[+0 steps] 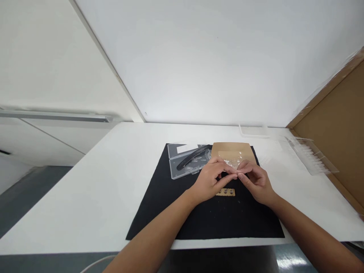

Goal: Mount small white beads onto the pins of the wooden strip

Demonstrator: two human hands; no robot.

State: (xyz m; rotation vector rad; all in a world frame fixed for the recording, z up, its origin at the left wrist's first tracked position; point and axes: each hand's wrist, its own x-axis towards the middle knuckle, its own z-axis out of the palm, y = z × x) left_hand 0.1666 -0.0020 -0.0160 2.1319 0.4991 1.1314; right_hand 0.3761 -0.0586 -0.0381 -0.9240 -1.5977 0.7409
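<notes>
My left hand [212, 177] and my right hand [256, 182] meet over a black mat [210, 223], fingertips pinched together. Whatever lies between the fingertips is too small or hidden to name. Just below the hands a small gold strip [227, 192] carries several round metal pieces; my left hand covers part of it. Behind the fingers lies a tan sheet [233, 148] with small white and clear bits scattered on it. To the left, an open clear plastic box [174, 172] holds clear nail-tip-like pieces, and a dark curved nail file [193, 157] rests across it.
The mat lies on a white table [85, 197] against a white wall. At the right stands a clear plastic case [308, 155] with a row of white pieces, beside a brown board [341, 132]. A clear tray [254, 131] sits at the back.
</notes>
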